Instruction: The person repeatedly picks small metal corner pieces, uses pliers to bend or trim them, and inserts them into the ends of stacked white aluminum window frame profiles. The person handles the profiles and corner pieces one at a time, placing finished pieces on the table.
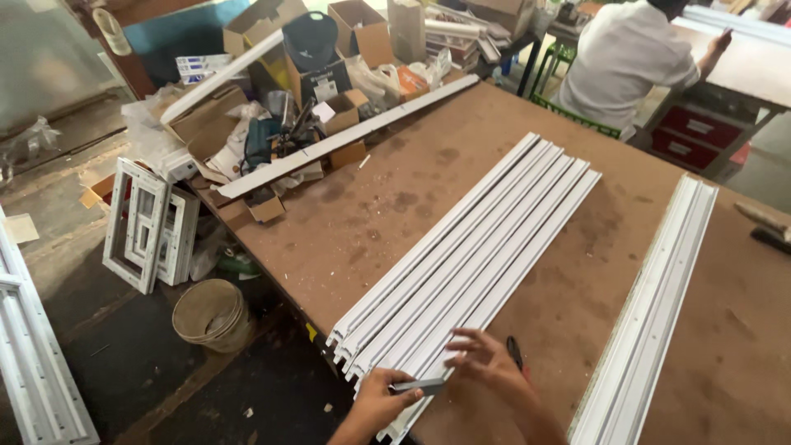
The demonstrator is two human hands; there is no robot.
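At the near edge of the brown tabletop [387, 222], the left hand [381, 402] pinches a small flat dark strip [418, 385] between thumb and fingers, right at the near ends of a row of long white bars [474, 255]. The right hand [488, 360] is open, its fingers spread out and resting lightly on the same bar ends, just beside the dark strip. A thin dark tool [515, 352] lies on the wood, touching the right hand's far side. The white bars lie side by side, touching each other, and run at a slant from the near edge up toward the middle of the tabletop. Their near ends stick out a little past the edge, above the dark floor [140, 371]. To the right, well apart from them, lies a second bunch of white rails [655, 317], slanted the same way, with a wide strip of bare wood between the two. One more long white bar [346, 136] lies across the far left part, next to a heap of cardboard boxes [272, 82]. Down on the floor stand a tan bucket [211, 315] and a small white frame [148, 224] close to the left edge. Far off, another person in a white shirt [622, 62] sits at another bench.
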